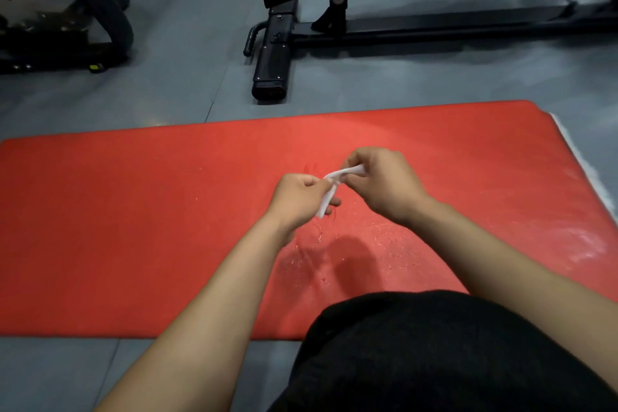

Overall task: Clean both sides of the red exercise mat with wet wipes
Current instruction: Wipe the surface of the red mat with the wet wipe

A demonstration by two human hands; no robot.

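No text, label or number can be read anywhere.

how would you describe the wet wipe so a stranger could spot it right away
Find the big red mat on the grey floor; both hands meet above its middle. The wet wipe is the twisted white strip stretched between the left hand and right hand, the only white thing there.

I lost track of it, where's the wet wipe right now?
In the head view, the wet wipe is twisted between the left hand and right hand, above the red mat's middle.
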